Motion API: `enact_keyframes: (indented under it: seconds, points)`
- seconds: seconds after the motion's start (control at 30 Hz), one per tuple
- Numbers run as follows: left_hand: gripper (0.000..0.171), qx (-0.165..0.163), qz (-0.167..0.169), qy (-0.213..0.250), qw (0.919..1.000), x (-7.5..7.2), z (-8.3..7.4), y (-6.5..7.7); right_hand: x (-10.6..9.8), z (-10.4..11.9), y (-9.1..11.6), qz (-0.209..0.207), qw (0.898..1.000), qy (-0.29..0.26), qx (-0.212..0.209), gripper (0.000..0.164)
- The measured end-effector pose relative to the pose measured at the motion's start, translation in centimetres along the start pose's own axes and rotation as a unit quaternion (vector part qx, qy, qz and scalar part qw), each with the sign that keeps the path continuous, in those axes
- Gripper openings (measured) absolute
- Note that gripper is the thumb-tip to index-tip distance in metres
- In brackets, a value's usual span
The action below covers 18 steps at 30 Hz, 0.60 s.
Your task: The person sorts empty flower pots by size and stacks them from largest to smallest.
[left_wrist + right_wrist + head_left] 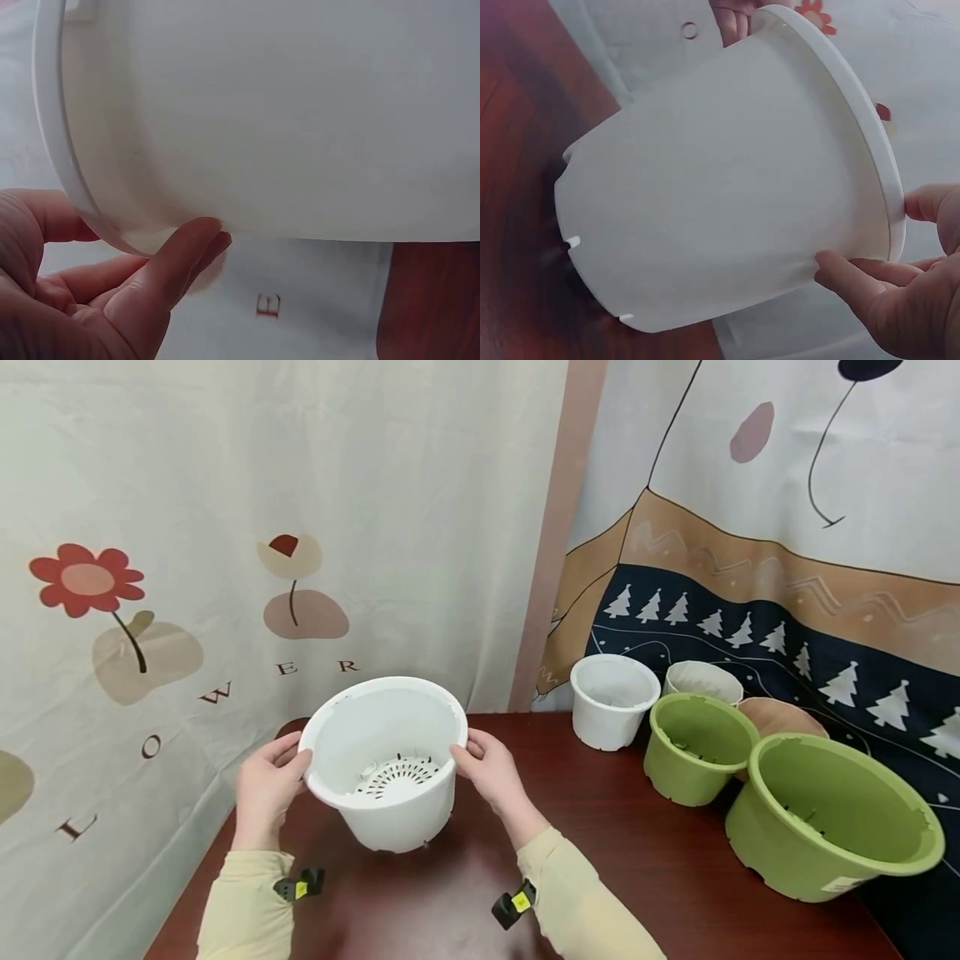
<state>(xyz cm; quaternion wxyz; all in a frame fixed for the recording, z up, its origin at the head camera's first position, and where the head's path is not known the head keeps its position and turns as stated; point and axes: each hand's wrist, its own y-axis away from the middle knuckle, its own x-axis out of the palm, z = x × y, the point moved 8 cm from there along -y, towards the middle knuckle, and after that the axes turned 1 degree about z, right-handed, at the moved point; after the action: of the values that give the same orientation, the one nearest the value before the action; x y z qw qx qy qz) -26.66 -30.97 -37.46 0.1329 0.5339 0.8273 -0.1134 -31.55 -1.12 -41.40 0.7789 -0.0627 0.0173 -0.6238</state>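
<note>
**White pot [393, 828] held between left hand [264, 789] and right hand [491, 770]**

In the head view, we see the pot left of centre in the lower half of the frame, its mouth facing up and toward the camera, its slotted base downward. Its widest span, across the rim, runs from hand to hand. In the right wrist view, its base-to-mouth axis runs from the left of the frame to the right. We cannot tell whether the base touches the bench [592, 868].

On the curtain [420, 527] at left we read 5 letters, L, O, W, E and R, in dark red. A pale label [843, 884] on the large green pot [780, 847] at lower right is too small to read.

The fingers [849, 280] of both hands are narrow, pinching the rim at 2 opposite sides; the rim lies between thumb and fingers on each side. We also see a smaller green pot [678, 781] and a small white pot [606, 727] right of centre.
</note>
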Motion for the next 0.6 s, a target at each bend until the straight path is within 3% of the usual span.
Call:
enact_keyframes:
  seconds: [0.27, 0.6]
  points:
    - [0.042, 0.041, -0.005, 0.035, 0.9986, 2.7, -2.0, 0.9, -3.5, 1.4, 1.0, -0.041, 0.999, -0.003, -0.022, 0.045]
    - [0.039, 0.056, 0.028, 0.059, 0.9963, 7.1, -3.7, 1.7, -8.1, 2.5, 2.4, -0.095, 0.995, -0.014, -0.018, 0.041]
